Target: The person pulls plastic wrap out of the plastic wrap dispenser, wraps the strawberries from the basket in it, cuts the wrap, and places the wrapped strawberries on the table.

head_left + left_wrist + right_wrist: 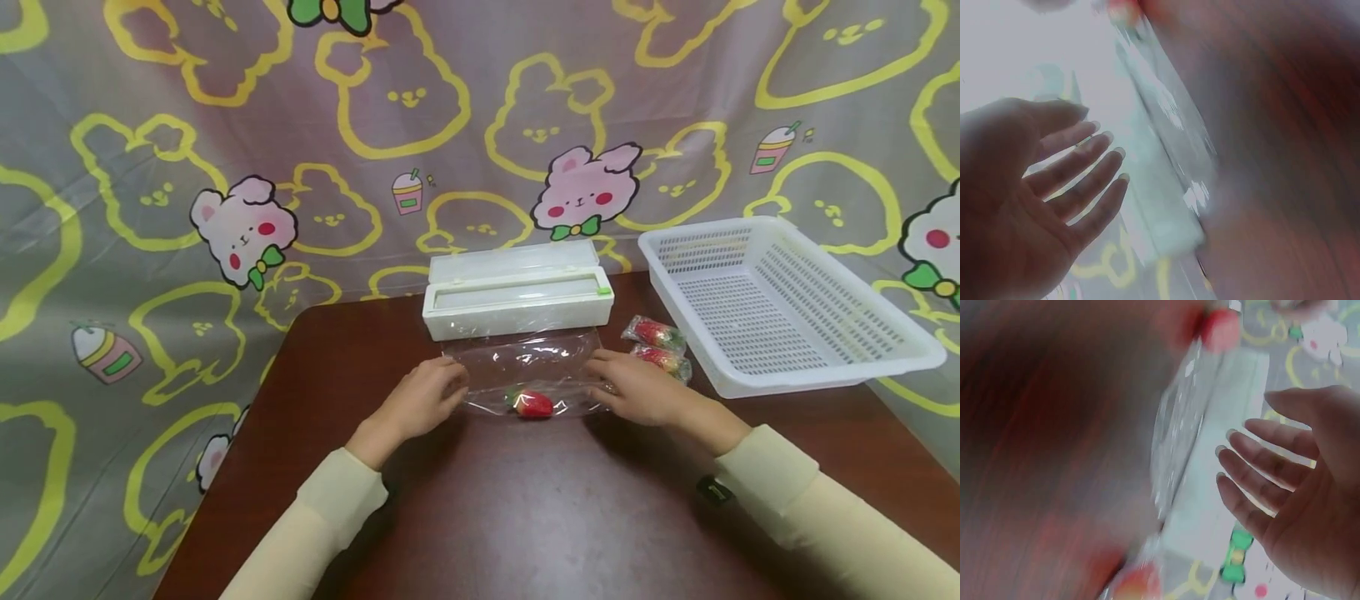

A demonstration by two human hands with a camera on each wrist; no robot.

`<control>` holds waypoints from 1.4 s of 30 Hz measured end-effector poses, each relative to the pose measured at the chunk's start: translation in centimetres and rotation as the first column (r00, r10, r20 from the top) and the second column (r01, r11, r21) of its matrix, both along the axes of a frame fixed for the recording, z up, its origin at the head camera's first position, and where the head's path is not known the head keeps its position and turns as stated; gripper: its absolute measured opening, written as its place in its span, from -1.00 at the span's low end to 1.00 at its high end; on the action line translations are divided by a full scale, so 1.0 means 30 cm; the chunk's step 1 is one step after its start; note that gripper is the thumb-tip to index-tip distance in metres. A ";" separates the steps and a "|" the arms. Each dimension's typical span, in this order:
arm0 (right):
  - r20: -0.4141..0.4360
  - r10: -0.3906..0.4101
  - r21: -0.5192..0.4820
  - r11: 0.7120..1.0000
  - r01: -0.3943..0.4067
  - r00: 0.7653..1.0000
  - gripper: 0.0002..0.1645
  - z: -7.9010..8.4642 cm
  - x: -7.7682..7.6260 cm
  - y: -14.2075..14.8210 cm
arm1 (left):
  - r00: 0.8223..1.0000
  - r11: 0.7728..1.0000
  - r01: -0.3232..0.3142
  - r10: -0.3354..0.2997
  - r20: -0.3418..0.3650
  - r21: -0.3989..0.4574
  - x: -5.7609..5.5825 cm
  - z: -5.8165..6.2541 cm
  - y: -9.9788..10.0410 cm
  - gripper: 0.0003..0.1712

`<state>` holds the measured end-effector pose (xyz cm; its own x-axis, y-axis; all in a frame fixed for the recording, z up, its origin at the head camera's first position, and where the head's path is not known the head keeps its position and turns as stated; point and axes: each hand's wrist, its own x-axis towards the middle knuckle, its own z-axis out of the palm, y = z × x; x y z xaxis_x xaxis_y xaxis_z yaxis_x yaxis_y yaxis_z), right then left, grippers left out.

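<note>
A red strawberry (534,404) with a green leafy end lies on a sheet of clear plastic wrap (517,362) on the table. My left hand (422,398) is at the sheet's left edge, and my right hand (637,385) is at its right edge. In the left wrist view, the left hand (1054,187) has loosely extended fingers with nothing between them. Likewise, the right hand (1297,481) shows relaxed, spread fingers in the right wrist view. Whether either hand touches the wrap is unclear.
Behind the wrap stands a long white wrap dispenser box (517,312) with its lid raised. Two wrapped strawberries (660,333) lie beyond my right hand, beside a white slatted plastic basket (750,321). A patterned curtain (465,108) hangs behind the brown table (510,517).
</note>
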<state>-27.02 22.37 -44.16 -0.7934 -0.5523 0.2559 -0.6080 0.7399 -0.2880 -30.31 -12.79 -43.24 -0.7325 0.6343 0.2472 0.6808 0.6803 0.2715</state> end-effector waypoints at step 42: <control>-0.038 0.109 0.122 0.987 -0.104 0.993 -0.58 -0.035 0.031 -0.068 | 0.986 0.997 0.061 -0.052 0.161 -0.047 0.021 -0.052 0.034 -0.60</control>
<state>-26.09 20.32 -45.20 -0.7177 -0.6619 0.2166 -0.6954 0.6977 -0.1723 -29.68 -11.77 -44.78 -0.7226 0.6847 0.0954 0.6692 0.6581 0.3452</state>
